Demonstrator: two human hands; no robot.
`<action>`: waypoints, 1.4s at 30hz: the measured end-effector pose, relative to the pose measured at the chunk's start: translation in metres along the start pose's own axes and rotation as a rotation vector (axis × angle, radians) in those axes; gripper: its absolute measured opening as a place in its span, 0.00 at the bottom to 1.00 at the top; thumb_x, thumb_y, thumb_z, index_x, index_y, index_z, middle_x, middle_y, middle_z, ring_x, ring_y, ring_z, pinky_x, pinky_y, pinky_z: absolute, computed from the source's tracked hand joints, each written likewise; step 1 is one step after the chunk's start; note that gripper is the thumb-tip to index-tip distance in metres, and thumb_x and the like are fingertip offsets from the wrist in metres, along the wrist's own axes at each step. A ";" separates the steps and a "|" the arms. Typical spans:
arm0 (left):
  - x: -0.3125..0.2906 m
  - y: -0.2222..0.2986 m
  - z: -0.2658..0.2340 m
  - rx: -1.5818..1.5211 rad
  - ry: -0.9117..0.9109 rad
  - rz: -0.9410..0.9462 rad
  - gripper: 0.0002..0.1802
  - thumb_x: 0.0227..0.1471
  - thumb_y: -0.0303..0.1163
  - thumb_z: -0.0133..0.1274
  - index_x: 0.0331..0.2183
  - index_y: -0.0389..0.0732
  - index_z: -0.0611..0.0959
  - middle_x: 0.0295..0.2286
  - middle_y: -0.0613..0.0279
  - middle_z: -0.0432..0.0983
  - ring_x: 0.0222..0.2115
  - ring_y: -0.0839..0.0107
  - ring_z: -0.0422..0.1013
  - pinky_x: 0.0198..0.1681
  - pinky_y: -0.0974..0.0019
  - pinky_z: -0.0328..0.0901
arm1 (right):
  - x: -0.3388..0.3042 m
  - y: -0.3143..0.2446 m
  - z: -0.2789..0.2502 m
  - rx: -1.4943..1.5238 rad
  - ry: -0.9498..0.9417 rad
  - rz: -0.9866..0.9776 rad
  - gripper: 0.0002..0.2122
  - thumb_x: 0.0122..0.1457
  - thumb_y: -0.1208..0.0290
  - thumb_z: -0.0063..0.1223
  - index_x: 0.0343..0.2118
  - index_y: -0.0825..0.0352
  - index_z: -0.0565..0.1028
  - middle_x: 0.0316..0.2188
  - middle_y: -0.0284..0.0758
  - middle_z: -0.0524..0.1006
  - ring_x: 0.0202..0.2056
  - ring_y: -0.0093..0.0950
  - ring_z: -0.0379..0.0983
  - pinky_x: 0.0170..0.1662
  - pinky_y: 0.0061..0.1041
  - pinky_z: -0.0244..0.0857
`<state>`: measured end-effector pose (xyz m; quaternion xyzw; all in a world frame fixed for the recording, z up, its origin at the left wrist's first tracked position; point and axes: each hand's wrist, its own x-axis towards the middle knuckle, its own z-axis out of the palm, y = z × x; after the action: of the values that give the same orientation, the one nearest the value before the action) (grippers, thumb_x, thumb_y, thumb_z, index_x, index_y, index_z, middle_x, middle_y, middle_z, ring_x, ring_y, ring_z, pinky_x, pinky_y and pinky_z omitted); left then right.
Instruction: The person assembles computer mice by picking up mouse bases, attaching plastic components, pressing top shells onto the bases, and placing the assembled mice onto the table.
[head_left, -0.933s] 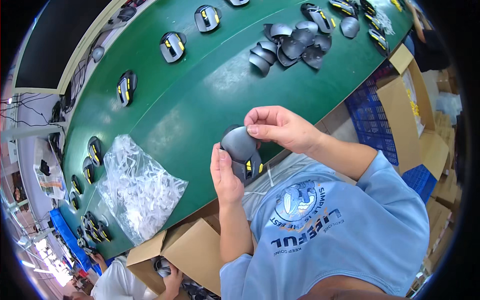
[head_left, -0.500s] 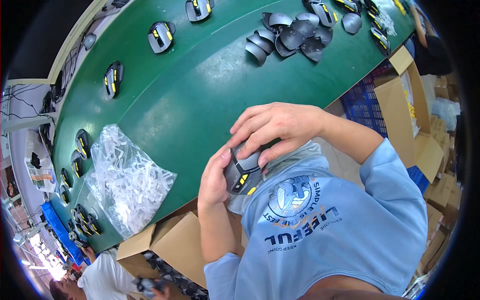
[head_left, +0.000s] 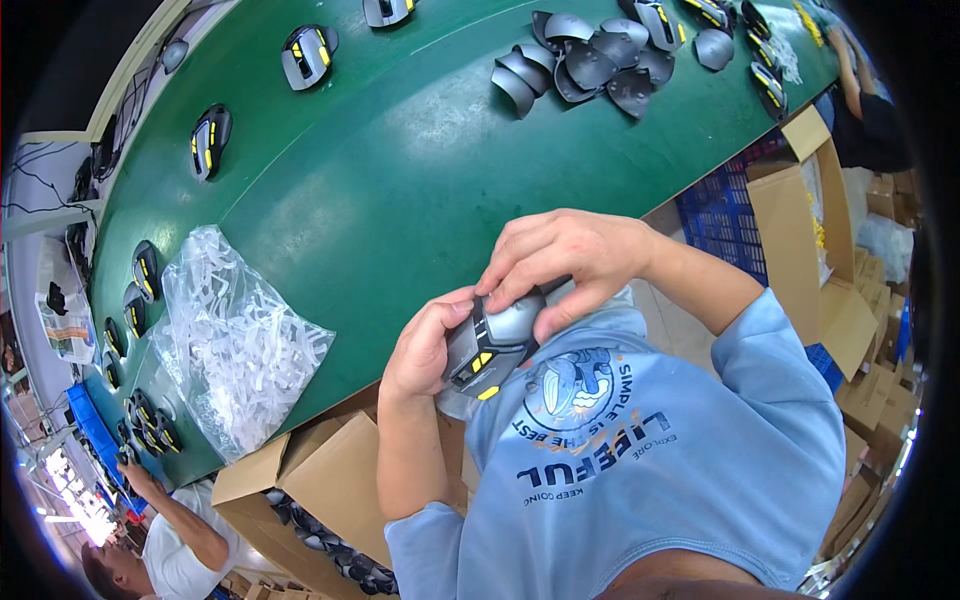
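Both of my hands hold one grey computer mouse (head_left: 478, 352) with yellow side pieces, just off the table's near edge and in front of my shirt. My left hand (head_left: 420, 350) grips its left side, thumb along the edge. Over its rounded grey back, my right hand (head_left: 572, 262) lies with the fingers curled onto the top and the thumb on the near side. The right fingers hide part of the shell. Farther off on the green table (head_left: 400, 200) is a pile of curved dark grey mouse covers (head_left: 590, 65).
A clear bag of white strips (head_left: 240, 360) lies at the table's left. Several mice (head_left: 208, 142) are spread along the far side. An open carton (head_left: 340, 480) holds dark parts at lower left; another carton (head_left: 790, 240) and a blue crate (head_left: 722, 225) stand right. A co-worker (head_left: 180, 540) is at lower left.
The mouse is tilted slightly and my right thumb has shifted along its near side. At lower left, the co-worker's arm has moved from beside the carton to the table. My view has shifted slightly.
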<state>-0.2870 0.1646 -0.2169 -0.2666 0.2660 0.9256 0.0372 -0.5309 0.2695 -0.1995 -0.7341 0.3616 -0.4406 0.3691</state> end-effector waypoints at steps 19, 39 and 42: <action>-0.001 0.005 0.000 0.059 0.018 -0.032 0.23 0.58 0.31 0.44 0.51 0.27 0.78 0.44 0.53 0.79 0.44 0.68 0.74 0.53 0.67 0.65 | -0.006 -0.003 0.004 -0.023 0.011 0.010 0.25 0.46 0.58 0.75 0.46 0.66 0.81 0.45 0.38 0.82 0.43 0.37 0.78 0.45 0.34 0.72; 0.012 0.025 0.052 1.463 0.563 1.072 0.10 0.50 0.29 0.57 0.25 0.33 0.74 0.20 0.56 0.68 0.21 0.64 0.66 0.25 0.61 0.60 | 0.048 0.019 0.035 0.244 0.998 0.236 0.28 0.73 0.54 0.28 0.22 0.69 0.70 0.18 0.33 0.68 0.21 0.23 0.61 0.27 0.25 0.55; 0.022 0.017 0.047 1.642 0.533 1.224 0.19 0.49 0.33 0.62 0.19 0.40 0.67 0.17 0.58 0.63 0.17 0.59 0.60 0.20 0.57 0.53 | 0.053 0.025 0.033 0.389 0.760 0.356 0.33 0.73 0.49 0.29 0.14 0.68 0.65 0.14 0.31 0.64 0.20 0.21 0.60 0.26 0.25 0.55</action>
<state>-0.3324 0.1726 -0.1864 -0.1747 0.8990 0.2343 -0.3262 -0.4875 0.2201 -0.2117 -0.3641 0.5021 -0.6679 0.4114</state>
